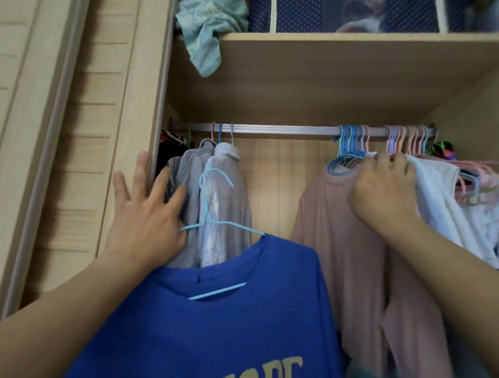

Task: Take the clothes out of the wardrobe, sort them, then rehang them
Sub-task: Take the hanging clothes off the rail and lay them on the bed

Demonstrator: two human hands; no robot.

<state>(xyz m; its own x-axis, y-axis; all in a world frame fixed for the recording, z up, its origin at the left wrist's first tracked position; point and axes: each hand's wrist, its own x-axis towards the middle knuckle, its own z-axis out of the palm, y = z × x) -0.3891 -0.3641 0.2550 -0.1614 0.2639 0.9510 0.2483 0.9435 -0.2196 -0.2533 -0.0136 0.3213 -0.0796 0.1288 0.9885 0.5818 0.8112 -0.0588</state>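
Our left hand [150,218], fingers spread, holds up the thin light-blue wire hanger [216,213] by its left shoulder, and the smooth blue T-shirt [221,326] with cream lettering drapes from it just to the right, near us. Farther right, our right hand [384,190] clenches around white fabric [444,204] beside the ribbed pink top [341,237], under the metal rail [280,129].
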